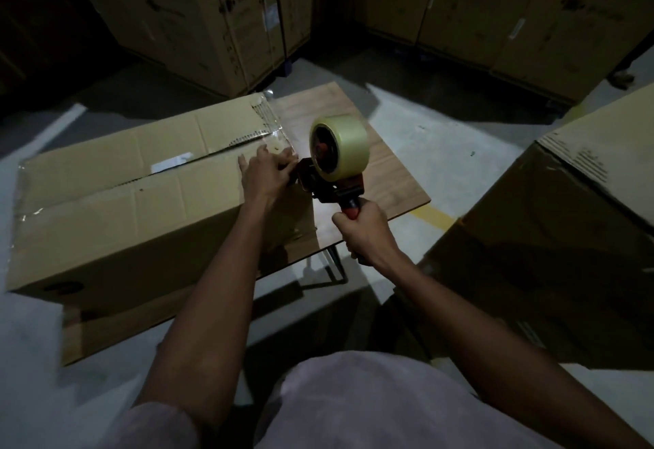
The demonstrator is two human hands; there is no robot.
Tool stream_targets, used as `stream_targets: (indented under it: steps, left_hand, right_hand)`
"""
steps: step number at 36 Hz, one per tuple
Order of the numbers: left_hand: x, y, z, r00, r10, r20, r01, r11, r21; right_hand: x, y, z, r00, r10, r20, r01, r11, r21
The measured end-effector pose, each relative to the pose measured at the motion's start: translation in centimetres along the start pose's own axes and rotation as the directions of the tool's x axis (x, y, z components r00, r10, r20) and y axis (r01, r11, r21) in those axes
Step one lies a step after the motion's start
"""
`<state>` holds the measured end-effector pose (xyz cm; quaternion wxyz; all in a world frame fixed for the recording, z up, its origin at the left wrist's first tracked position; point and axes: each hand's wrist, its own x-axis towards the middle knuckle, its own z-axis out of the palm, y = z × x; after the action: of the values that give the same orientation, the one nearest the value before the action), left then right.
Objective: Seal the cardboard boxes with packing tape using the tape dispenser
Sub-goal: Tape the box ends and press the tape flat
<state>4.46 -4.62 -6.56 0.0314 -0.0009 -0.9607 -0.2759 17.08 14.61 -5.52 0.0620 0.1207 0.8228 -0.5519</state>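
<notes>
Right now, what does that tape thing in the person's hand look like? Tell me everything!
The tape dispenser has a red and black frame carrying a fat roll of pale yellowish clear tape, standing on edge. Its red handle points back toward the person, and the right hand grips it. Its front end meets the right end of the cardboard box, near the top seam, above the wooden table. The left hand is at the dispenser's front, fingers on the box edge.

Both arms reach forward; the left hand point(264, 174) lies fingers extended, while the right hand point(364, 231) is fisted.
</notes>
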Motion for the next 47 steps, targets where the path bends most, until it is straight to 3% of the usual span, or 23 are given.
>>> stream_targets:
  steps: [9, 25, 30, 34, 37, 47]
  left_hand:
    - [-0.4, 0.0, -0.1, 0.998, -0.005, -0.062, 0.004, 1.000, -0.018]
    - [-1.0, 1.0, -1.3, 0.999, -0.012, -0.031, 0.010, 0.998, -0.066]
    - [-0.4, 0.6, -1.4, 1.000, -0.001, -0.016, 0.001, 1.000, 0.010]
    - [-0.5, 0.4, -1.1, 0.999, 0.003, -0.052, -0.005, 0.999, -0.044]
    - [-0.4, 0.2, -1.2, 0.998, 0.015, -0.058, -0.021, 0.994, -0.103]
    - [-0.4, -0.1, -1.1, 0.997, 0.046, -0.058, -0.047, 0.999, -0.019]
  right_hand:
    - [-0.3, -0.6, -1.1, 1.000, -0.015, 0.021, 0.017, 0.998, -0.056]
    - [-2.7, -0.7, -2.7, 0.998, -0.025, 0.049, 0.038, 0.957, -0.288]
    - [-2.5, -1.5, -3.2, 0.997, 0.001, 0.078, 0.019, 0.967, -0.255]
    - [-2.4, -2.0, -3.5, 0.996, 0.014, 0.091, 0.009, 0.970, -0.241]
    - [-2.8, -1.8, -3.7, 0.995, 0.010, 0.099, 0.017, 0.964, -0.265]
    - [-2.5, -0.4, -2.1, 0.998, 0.004, 0.060, 0.019, 0.932, -0.363]
